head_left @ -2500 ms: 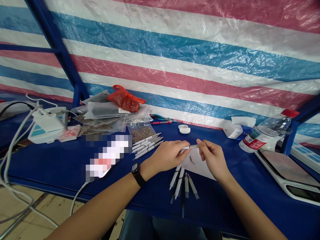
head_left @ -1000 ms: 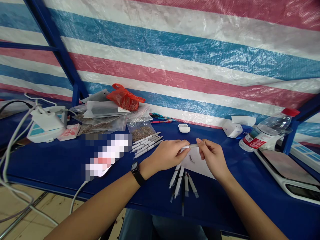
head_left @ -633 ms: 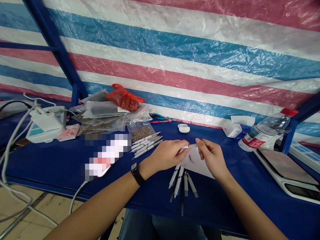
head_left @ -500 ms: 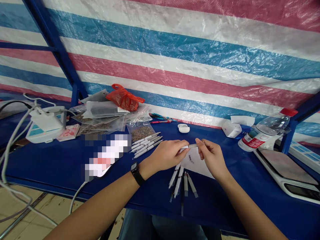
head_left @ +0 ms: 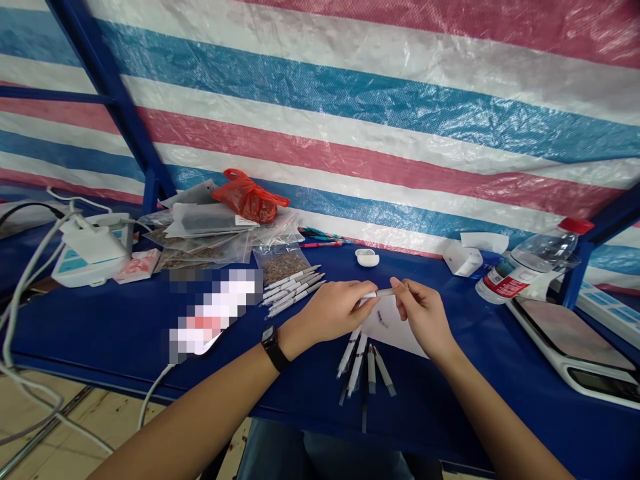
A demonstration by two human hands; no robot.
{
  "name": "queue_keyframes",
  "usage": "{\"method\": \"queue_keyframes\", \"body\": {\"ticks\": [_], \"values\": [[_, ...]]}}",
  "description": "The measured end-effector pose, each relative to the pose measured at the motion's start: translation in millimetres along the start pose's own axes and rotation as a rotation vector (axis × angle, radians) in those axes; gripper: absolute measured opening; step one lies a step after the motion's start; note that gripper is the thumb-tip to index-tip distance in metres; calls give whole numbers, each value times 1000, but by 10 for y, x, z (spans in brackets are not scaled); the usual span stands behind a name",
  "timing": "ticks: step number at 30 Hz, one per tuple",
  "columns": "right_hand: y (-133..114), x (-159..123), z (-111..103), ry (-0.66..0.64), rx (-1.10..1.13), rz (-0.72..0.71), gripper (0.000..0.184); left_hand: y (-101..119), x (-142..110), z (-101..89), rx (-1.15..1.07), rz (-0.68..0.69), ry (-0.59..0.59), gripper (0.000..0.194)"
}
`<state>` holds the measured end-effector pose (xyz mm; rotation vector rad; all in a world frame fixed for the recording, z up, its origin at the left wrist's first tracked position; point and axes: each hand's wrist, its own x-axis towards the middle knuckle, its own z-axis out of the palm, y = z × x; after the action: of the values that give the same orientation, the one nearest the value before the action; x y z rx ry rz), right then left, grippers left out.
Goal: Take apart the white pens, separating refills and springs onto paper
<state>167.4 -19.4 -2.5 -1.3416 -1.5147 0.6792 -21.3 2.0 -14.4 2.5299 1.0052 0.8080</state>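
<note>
Between my two hands is a pen (head_left: 385,292) with a white barrel and a greyish grip section, lying roughly level above the table. My left hand (head_left: 336,310), wearing a black watch on its wrist, pinches the white end. The fingers of my right hand (head_left: 425,312) are closed on the grey end. Below them lies a white sheet of paper (head_left: 403,333) with a few small dark pieces (head_left: 382,320). Nearer to me are white pen barrels (head_left: 357,365), two grey-white pen sections (head_left: 384,370) and thin refills (head_left: 365,410).
Several white pens (head_left: 293,290) lie beside a bag of brown bits (head_left: 285,265). A phone (head_left: 215,317) with a blurred screen lies left. Farther back are a red plastic bag (head_left: 250,197) and a white earbud case (head_left: 367,257). Right stand a bottle (head_left: 530,263) and a scale (head_left: 575,333).
</note>
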Motion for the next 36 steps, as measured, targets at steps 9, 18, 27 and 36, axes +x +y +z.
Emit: {"method": "queue_keyframes", "body": {"ticks": [9,18,27,36], "values": [[-19,-4,7,12,2,-5,68,-5,-8,4,10,-3,-8,23],[-10,1,14,17,2,8,68,-19,-4,19,19,3,9,23],[-15,-3,11,18,11,-17,69,-8,1,9,20,-9,-6,23],[6,-1,10,13,4,-29,68,2,-9,2,-5,-4,5,21]]}}
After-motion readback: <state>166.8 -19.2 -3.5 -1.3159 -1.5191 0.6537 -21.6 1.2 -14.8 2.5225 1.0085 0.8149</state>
